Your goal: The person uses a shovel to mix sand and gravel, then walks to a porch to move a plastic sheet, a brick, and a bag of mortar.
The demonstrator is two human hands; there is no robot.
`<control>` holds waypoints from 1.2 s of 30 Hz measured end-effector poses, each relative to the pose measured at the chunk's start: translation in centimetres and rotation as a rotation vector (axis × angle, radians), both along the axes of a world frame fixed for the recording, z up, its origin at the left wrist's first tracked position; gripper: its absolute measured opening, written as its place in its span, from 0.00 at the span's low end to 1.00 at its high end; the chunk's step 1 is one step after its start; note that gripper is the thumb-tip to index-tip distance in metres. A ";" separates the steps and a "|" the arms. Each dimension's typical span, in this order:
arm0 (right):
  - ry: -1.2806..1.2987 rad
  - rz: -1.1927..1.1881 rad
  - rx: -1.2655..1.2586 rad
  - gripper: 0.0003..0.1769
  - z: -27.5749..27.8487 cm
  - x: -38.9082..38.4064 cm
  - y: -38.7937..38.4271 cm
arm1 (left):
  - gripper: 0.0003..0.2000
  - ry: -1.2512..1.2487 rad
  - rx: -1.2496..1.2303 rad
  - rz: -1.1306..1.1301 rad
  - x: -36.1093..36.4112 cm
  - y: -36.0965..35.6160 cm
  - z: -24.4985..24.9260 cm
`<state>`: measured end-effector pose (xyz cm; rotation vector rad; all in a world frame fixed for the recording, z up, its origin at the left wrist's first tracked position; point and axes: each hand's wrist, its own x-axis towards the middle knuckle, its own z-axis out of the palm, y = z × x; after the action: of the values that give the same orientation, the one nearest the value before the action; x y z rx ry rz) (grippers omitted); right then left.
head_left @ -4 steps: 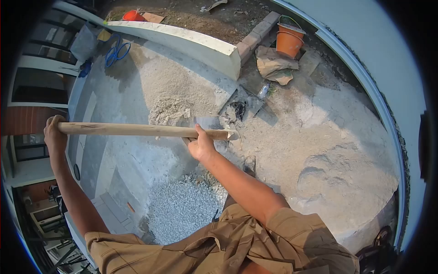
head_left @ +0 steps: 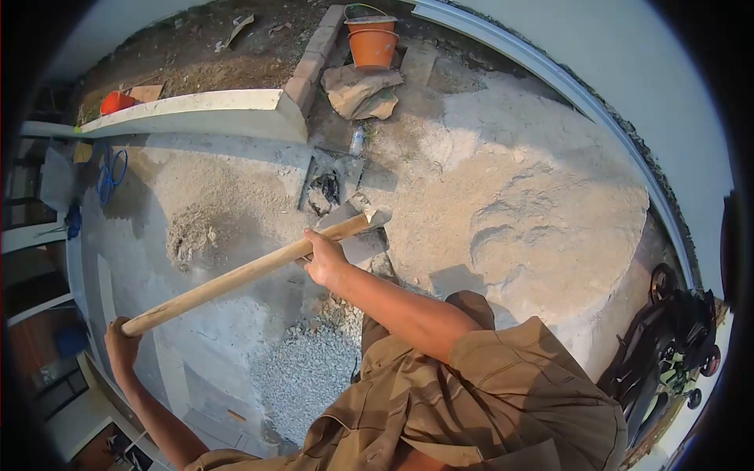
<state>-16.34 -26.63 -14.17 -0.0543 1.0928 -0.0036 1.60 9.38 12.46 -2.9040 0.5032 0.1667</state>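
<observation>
Both of my hands grip a hoe with a long, pale wooden handle (head_left: 228,284). My left hand (head_left: 124,341) is wrapped round the handle's end, low on the left. Closer to the head, my right hand (head_left: 324,259) is closed on the shaft, thumb lying along it. The grey metal hoe blade (head_left: 363,247) hangs at the far end, partly hidden by the handle. Below the blade lies a heap of grey gravel (head_left: 302,381). A sand pile (head_left: 200,196) is to the left of the hoe head, and a wider pale sand heap (head_left: 542,228) spreads to its right.
Orange buckets (head_left: 372,45) stand behind a crumpled paper sack (head_left: 361,93). A low white wall (head_left: 196,114) runs across the back left, near a blue hose (head_left: 111,174). A plastic bottle (head_left: 357,141) lies beyond the hoe. A dark wheeled object (head_left: 667,353) is at right.
My view has turned to the right, so the surroundings appear further left. The hoe handle has gone from nearly level to slanting, with its left end lower. Both hands keep their grip.
</observation>
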 end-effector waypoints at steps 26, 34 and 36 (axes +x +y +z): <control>0.704 0.551 -1.076 0.50 -18.6 -41.6 -53.3 | 0.21 1.265 -0.440 -0.186 -56.1 -79.6 -48.5; 0.593 0.650 -0.798 0.49 -20.2 -47.5 -53.2 | 0.20 1.306 -0.115 -0.429 -61.2 -77.9 -48.8; 0.518 0.561 -0.703 0.46 -19.6 -46.8 -56.0 | 0.17 1.265 -0.026 -0.545 -60.1 -80.4 -47.5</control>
<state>-63.18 -82.59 -33.73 -1.0389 1.5160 0.1377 -58.53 -71.01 -34.99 -2.1742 1.3810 1.8792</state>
